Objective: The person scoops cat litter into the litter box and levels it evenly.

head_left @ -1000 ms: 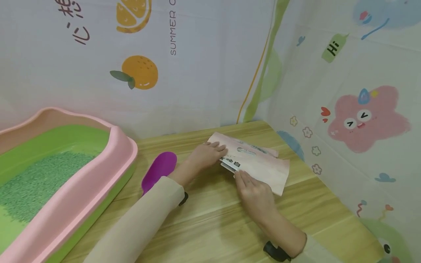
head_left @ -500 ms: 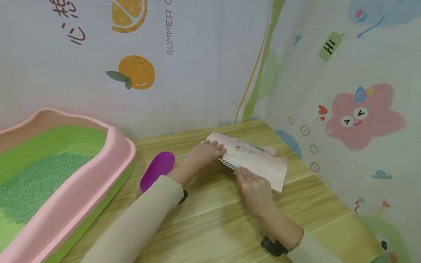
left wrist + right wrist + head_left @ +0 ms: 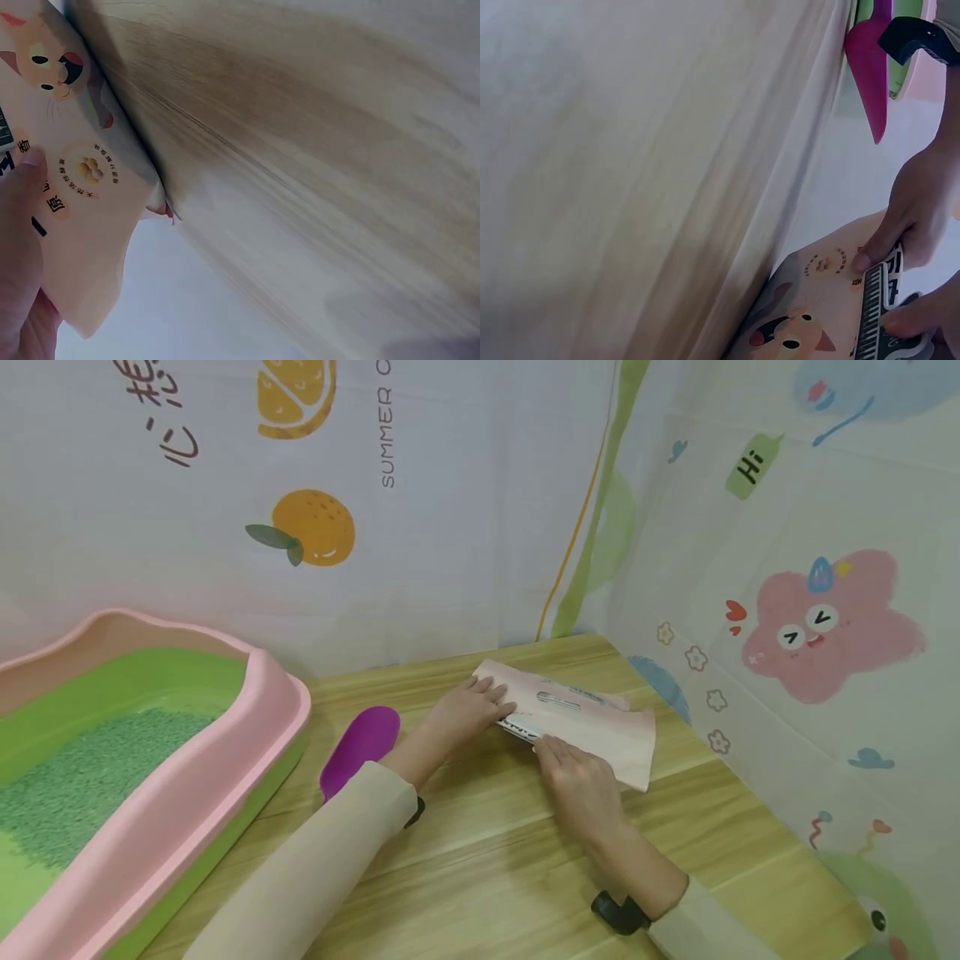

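A pale pink bag [image 3: 600, 727], folded over and with a handle slot, is at the far right of the wooden table. My left hand [image 3: 465, 714] grips its left end, fingers lying over the top. In the left wrist view the thumb [image 3: 19, 210] presses the printed front of the bag [image 3: 97, 240], which carries a cat picture. My right hand [image 3: 583, 789] pinches the bag's near edge. Its thumb [image 3: 915, 319] shows on a dark printed band in the right wrist view. The bag's underside is hidden.
A pink and green litter box [image 3: 247, 702] holding green pellets [image 3: 112, 768] stands on the left. Between it and my left forearm lies a purple scoop [image 3: 367, 739] on the wooden table [image 3: 450, 877]. Printed cloth walls [image 3: 465, 527] border the back and right.
Both hands keep nearly the same places on the bag. Its near edge has tipped slightly, with less of the front's printing visible from above, and its near right corner sits a bit higher.
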{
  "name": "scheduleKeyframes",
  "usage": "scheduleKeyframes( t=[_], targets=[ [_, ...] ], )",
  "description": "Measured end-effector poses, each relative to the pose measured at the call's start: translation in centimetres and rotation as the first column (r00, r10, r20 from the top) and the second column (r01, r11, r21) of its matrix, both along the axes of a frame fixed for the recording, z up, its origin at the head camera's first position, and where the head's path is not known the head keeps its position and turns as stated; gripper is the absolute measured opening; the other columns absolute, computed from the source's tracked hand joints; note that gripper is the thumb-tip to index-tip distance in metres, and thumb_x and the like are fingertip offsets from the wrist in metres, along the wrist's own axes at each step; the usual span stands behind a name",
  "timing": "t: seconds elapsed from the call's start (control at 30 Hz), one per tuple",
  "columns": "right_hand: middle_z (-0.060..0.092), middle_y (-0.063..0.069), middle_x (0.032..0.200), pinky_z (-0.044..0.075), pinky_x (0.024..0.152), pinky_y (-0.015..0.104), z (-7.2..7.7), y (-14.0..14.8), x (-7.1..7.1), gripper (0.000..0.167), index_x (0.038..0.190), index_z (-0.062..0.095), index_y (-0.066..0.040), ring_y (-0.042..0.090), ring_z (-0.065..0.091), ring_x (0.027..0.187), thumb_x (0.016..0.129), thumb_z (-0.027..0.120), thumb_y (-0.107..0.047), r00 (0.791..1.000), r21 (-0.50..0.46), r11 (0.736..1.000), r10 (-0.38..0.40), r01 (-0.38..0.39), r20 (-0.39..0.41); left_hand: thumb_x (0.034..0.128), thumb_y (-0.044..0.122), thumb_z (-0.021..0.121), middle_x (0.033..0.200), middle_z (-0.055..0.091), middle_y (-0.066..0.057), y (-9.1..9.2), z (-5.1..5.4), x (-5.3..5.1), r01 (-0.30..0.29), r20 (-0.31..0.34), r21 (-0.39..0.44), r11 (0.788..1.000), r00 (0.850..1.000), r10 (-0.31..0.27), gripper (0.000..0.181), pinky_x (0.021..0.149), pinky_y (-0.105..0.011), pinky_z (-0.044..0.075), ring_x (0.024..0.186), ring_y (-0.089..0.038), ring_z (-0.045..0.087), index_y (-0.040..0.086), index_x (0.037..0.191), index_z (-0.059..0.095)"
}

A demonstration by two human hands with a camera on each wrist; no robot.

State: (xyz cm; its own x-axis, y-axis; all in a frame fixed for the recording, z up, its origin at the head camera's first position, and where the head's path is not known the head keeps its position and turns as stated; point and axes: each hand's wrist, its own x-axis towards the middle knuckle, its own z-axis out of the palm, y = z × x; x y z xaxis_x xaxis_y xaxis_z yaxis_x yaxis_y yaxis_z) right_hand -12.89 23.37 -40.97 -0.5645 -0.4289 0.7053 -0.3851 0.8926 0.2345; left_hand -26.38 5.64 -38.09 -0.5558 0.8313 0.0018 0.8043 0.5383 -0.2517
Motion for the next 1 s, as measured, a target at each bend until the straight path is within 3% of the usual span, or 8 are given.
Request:
scheduleKeyframes(
  t=[0.2, 0.43, 0.67, 0.83, 1.0],
  targets=[
    [0.078, 0.018, 0.097, 0.063, 0.071, 0.038, -0.7, 0.6, -0.4, 0.02, 0.104, 0.073, 0.003, 0.03, 0.077, 0.087, 0.084, 0.075, 0.0, 0.999, -0.045, 0.998, 0.04, -0.039, 0.019, 0.1024, 0.001, 0.048, 0.155, 0.049, -0.011, -0.1, -0.2, -0.2, -0.004, -0.002, -0.002, 1.0, 1.0, 0.004, 0.049, 0.12, -0.047, 0.037, 0.144, -0.033, 0.046, 0.022, 0.147, 0.052],
    [0.078, 0.012, 0.098, 0.062, 0.069, 0.034, -1.2, 0.8, -1.3, 0.021, 0.103, 0.071, -0.003, 0.026, 0.077, 0.09, 0.084, 0.077, -0.003, 0.993, -0.075, 0.991, 0.112, -0.108, 0.044, 0.1022, 0.001, 0.049, 0.156, 0.048, -0.01, -0.8, -0.7, -0.3, -0.051, -0.014, -0.009, 0.999, 0.999, 0.051, 0.05, 0.121, -0.046, 0.036, 0.145, -0.032, 0.045, 0.021, 0.147, 0.051],
    [0.078, 0.01, 0.106, 0.062, 0.075, 0.035, -1.7, 1.2, -2.1, 0.041, 0.114, 0.07, -0.005, 0.025, 0.075, 0.097, 0.077, 0.085, -0.011, 0.982, -0.114, 0.989, 0.115, -0.099, 0.147, 0.1037, 0.001, 0.046, 0.157, 0.045, -0.012, -1.6, -1.3, 0.1, -0.087, -0.031, 0.06, 0.994, 0.996, 0.089, 0.049, 0.124, -0.048, 0.029, 0.148, -0.031, 0.04, 0.01, 0.151, 0.044],
    [0.075, 0.007, 0.117, 0.061, 0.081, 0.035, -1.8, 1.7, -1.8, 0.06, 0.124, 0.067, -0.007, 0.023, 0.072, 0.107, 0.073, 0.091, -0.028, 0.962, -0.104, 0.993, 0.08, -0.055, 0.261, 0.1043, 0.012, 0.052, 0.164, 0.034, -0.013, -2.1, -1.2, 1.6, -0.102, 0.063, 0.132, 0.986, 0.994, 0.094, 0.056, 0.127, -0.052, 0.018, 0.154, -0.032, 0.029, 0.012, 0.157, 0.033],
    [0.069, 0.007, 0.13, 0.059, 0.089, 0.038, -1.2, 1.8, -1.1, 0.074, 0.133, 0.064, -0.012, 0.024, 0.068, 0.117, 0.075, 0.085, -0.053, 0.927, -0.109, 0.994, 0.038, 0.003, 0.373, 0.0969, 0.035, 0.068, 0.168, 0.024, -0.014, -3.8, -0.8, 3.4, -0.184, 0.192, 0.228, 0.956, 0.971, 0.141, 0.078, 0.128, -0.055, 0.013, 0.157, -0.035, 0.018, 0.017, 0.16, 0.027]
  ],
)
